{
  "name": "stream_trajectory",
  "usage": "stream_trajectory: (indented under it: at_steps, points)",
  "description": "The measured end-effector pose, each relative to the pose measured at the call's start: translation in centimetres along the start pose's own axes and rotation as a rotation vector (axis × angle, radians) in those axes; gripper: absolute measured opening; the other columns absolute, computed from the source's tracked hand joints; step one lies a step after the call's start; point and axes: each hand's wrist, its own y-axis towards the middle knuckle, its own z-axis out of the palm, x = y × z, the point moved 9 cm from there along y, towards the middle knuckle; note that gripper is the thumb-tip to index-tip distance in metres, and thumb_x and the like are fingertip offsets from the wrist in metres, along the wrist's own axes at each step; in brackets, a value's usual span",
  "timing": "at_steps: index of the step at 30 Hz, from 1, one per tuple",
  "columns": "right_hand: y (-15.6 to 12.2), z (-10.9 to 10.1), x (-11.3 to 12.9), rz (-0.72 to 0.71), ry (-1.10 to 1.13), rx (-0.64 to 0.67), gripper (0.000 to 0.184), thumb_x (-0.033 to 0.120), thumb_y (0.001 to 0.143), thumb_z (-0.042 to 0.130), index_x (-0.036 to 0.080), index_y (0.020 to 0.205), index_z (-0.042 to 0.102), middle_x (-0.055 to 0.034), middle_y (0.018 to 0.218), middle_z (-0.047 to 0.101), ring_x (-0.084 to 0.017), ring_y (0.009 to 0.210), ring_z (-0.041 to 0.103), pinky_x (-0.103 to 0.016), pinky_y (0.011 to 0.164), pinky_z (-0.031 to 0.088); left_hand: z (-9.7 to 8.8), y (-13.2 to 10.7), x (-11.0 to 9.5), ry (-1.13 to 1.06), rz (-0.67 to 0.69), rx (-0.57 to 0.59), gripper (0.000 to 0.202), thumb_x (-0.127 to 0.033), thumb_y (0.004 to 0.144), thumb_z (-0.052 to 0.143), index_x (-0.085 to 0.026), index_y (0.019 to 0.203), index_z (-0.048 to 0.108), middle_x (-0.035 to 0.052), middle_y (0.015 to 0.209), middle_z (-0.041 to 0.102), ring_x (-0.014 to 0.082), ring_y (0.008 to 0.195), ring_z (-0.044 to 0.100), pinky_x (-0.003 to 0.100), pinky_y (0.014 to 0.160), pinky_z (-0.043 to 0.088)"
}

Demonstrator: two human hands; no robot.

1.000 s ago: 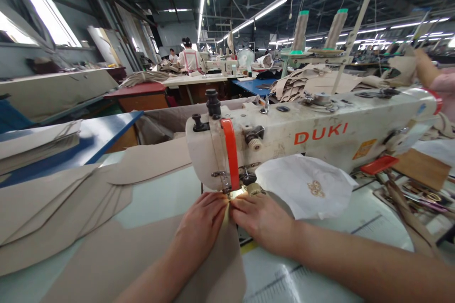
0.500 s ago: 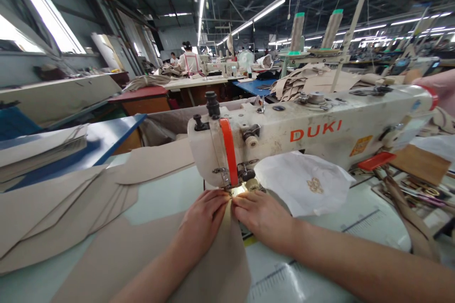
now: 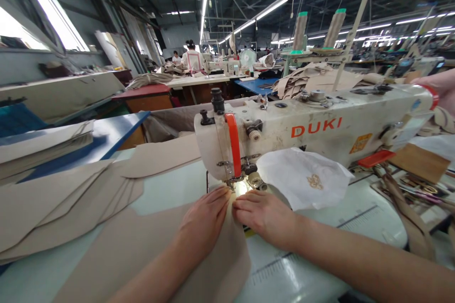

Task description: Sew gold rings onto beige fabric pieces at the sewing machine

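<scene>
A beige fabric panel (image 3: 142, 246) lies under the sewing machine's (image 3: 270, 125) needle area and drapes toward me. My left hand (image 3: 204, 218) rests on the panel just left of the lit presser foot, its fingers pressed together on the fabric. Opposite it, my right hand (image 3: 265, 218) has its fingers curled and pinching the panel's right edge. Both sets of fingertips are close to the foot, with a narrow strip of fabric between them. The needle tip and the stitch line are too small to make out.
Stacked beige panels (image 3: 53, 213) lie on the left. A white cloth (image 3: 302, 177) with small brass-coloured pieces (image 3: 314, 181) on it sits beside the machine arm. Scissors (image 3: 428, 189) and tools lie at right. Thread cones (image 3: 299, 32) stand behind; a person (image 3: 192, 59) sits farther back.
The view has shifted slightly, so the machine head appears a little farther right. Both hands stay on the fabric by the presser foot with almost no change in grip.
</scene>
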Motion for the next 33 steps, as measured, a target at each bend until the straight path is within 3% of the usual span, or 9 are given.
stream_trajectory:
  at_steps: [6,23,33]
  points:
    - [0.00,-0.14,-0.07,0.000,0.012,0.000,0.010,0.021,0.090,0.052,0.014,0.090,0.059,-0.0043,0.099,0.062,-0.017,0.096,0.054,-0.029,0.089,0.040,0.49,0.04,0.01,-0.006,-0.058,0.079,0.034,-0.024,0.091,0.036,-0.015,0.107,0.064,0.0085,0.114,0.066,0.0196,0.107,0.061,0.034,0.095,0.049]
    - [0.46,0.18,-0.90,0.045,0.011,0.016,0.009,0.018,0.089,0.054,0.013,0.093,0.060,-0.0054,0.105,0.063,-0.018,0.102,0.054,-0.029,0.093,0.041,0.53,0.65,0.47,-0.008,-0.088,0.081,0.035,-0.026,0.091,0.035,-0.016,0.109,0.063,0.0084,0.114,0.065,0.0195,0.106,0.061,0.032,0.094,0.049]
    - [0.26,0.36,-0.73,0.020,0.023,-0.013,0.011,0.019,0.090,0.053,0.012,0.093,0.060,-0.0068,0.107,0.063,-0.019,0.104,0.054,-0.029,0.095,0.041,1.09,0.20,0.67,-0.040,-0.101,0.085,0.035,-0.027,0.092,0.034,-0.016,0.110,0.061,0.0100,0.115,0.064,0.0212,0.108,0.059,0.037,0.094,0.049]
